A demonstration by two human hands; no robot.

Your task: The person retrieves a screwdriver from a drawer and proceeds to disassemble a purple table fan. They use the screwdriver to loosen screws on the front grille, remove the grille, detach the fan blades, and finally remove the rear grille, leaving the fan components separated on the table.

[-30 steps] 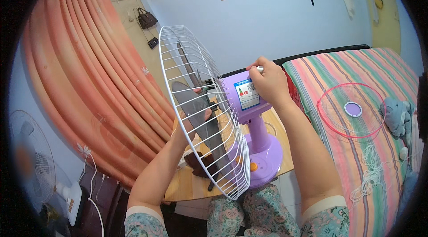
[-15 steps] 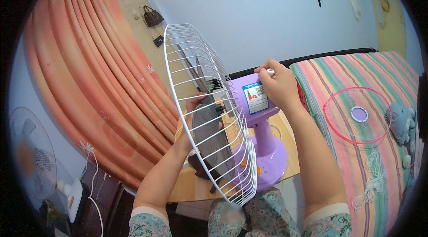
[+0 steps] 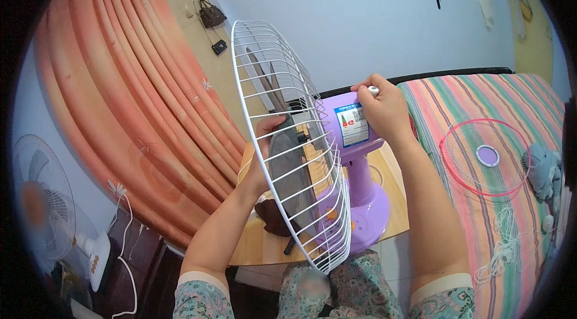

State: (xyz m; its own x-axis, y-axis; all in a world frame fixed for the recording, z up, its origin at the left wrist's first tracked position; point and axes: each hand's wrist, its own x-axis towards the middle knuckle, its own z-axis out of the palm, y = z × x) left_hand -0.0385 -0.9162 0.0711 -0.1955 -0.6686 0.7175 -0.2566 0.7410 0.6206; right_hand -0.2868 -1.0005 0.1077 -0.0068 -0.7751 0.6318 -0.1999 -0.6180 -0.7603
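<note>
A purple electric fan [image 3: 363, 181] stands in front of me, its white wire rear guard [image 3: 255, 115] turned to the left. My left hand [image 3: 264, 139] reaches behind the guard's wires, its fingers closed on the hub area of a grey fan blade [image 3: 287, 166], seen nearly edge-on and partly hidden by the wires. A dark shaft end [image 3: 302, 137] shows beside the blade. On top of the purple motor housing [image 3: 339, 118], my right hand [image 3: 387, 109] is closed around a small whitish knob [image 3: 374, 90].
The fan rests on a wooden table [image 3: 393, 199] with a brown object [image 3: 273, 218] on it. On the striped bed [image 3: 442, 100] at right lie a pink-rimmed front guard [image 3: 443, 157] and a white cord [image 3: 502, 247]. An orange curtain [image 3: 138, 91] and another fan [image 3: 45, 205] are at left.
The view has shifted slightly, and the guard sits a little higher and further right in it. The left hand and the grey blade show slightly higher behind the wires. Both hands keep their holds.
</note>
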